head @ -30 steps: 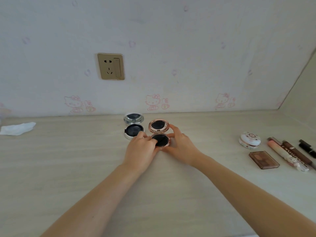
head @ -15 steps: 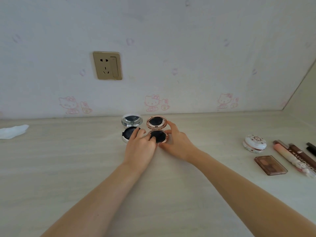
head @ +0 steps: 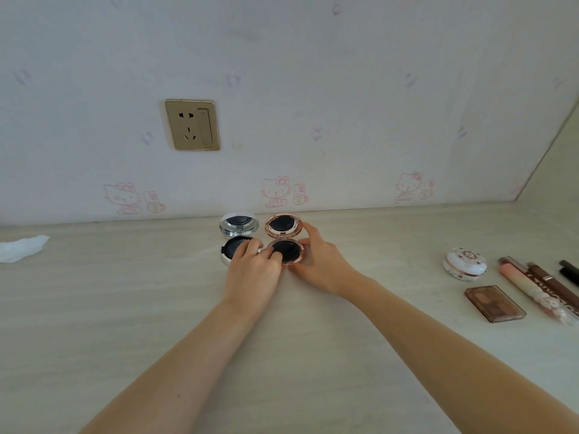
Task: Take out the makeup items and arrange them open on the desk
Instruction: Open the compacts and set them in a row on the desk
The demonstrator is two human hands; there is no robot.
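Open rose-gold compact (head: pixel 284 242) on tabletop (head: pixel 125 308), base gripped by curled left hand (head: pixel 255 274) and right hand (head: pixel 319 264); open silver compact (head: pixel 238 238) just beside.

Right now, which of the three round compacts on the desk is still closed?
The white floral compact at the right, lid down and untouched. The silver compact and the rose-gold compact both stand open, lids raised.

Rose-gold compact (head: pixel 284 242) open on worktop (head: pixel 125 308), lid upright; left hand (head: pixel 253 272) and right hand (head: pixel 319 264) pinch its base. Silver compact (head: pixel 238 236) open just beside, left. White round case (head: pixel 465 264), brown palette (head: pixel 494 303), tubes (head: pixel 532 286) far right.
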